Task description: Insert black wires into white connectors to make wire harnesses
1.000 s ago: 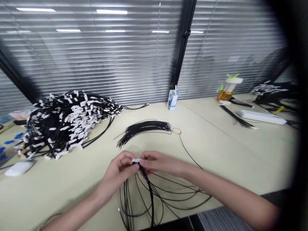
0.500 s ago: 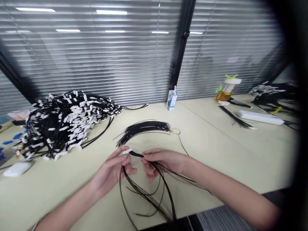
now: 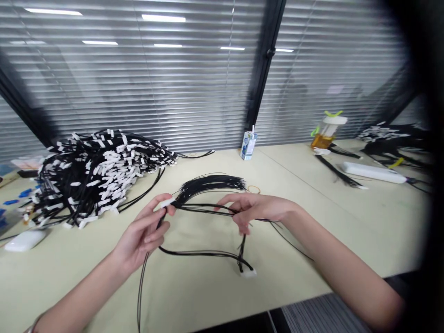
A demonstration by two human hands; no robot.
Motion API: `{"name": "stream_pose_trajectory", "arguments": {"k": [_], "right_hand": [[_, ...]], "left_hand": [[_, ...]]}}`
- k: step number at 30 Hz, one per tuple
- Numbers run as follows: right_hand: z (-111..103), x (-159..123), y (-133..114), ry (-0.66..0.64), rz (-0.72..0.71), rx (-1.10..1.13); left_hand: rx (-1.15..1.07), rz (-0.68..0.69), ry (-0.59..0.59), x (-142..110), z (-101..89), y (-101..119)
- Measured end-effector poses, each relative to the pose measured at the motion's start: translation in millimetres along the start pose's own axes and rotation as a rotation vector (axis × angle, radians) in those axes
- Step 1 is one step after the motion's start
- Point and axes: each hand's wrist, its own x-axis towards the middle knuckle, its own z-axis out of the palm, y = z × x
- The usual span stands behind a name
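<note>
My left hand [image 3: 144,233] pinches a white connector [image 3: 168,202] between thumb and fingertips. Black wires [image 3: 204,209] run rightward from this connector to my right hand [image 3: 255,210], whose curled fingers close around them. Another strand [image 3: 201,253] drops from below my left hand and crosses to a second white connector [image 3: 248,273] near the table's front. Loose thin wires [image 3: 139,296] hang below my left hand. Just behind my hands lies a bundle of cut black wires [image 3: 213,185] on the pale table.
A big heap of black cables with white connectors [image 3: 121,173] covers the back left. A white mouse-shaped case [image 3: 25,240] lies left. Farther back stand a drink carton [image 3: 248,145] and a jar of amber liquid [image 3: 324,134]. A white power strip [image 3: 373,172] lies right.
My left hand has moved left and up with the connector. My right hand has risen and slid right along the wires, drawing them apart. The second connector now shows at the front.
</note>
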Motion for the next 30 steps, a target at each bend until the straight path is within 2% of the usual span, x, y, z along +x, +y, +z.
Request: {"name": "stream_pose_trajectory", "arguments": {"k": [3, 6, 9, 12, 17, 20, 23, 25, 27, 30], "right_hand": [[7, 11, 9, 0.003, 0.014, -0.074], [17, 25, 25, 0.094, 0.010, -0.093], [22, 33, 36, 0.207, 0.023, -0.144], [17, 32, 37, 0.292, 0.051, -0.241], [0, 27, 34, 0.446, 0.099, -0.498], [-17, 23, 34, 0.650, 0.133, -0.706], [-41, 13, 35, 0.912, 0.265, -0.915], [-57, 4, 37, 1.014, 0.420, -1.008], [-69, -4, 41, 1.025, 0.577, -1.060], [-80, -11, 46, 0.934, 0.721, -1.086]], "left_hand": [[-0.042, 0.141, 0.084, 7, -5.4, -3], [-0.027, 0.184, 0.141, 19, -16.0, -12], [0.048, 0.089, 0.135, 29, -28.0, -20], [0.142, -0.018, 0.119, 33, -34.7, -24], [0.287, -0.112, 0.075, 28, -32.0, -26], [0.346, -0.104, 0.065, 25, -28.9, -28], [0.374, -0.082, 0.068, 25, -27.9, -30], [0.380, -0.070, 0.074, 25, -27.9, -31], [0.378, -0.066, 0.077, 25, -27.9, -31], [0.369, -0.075, 0.077, 24, -27.2, -32]]}}
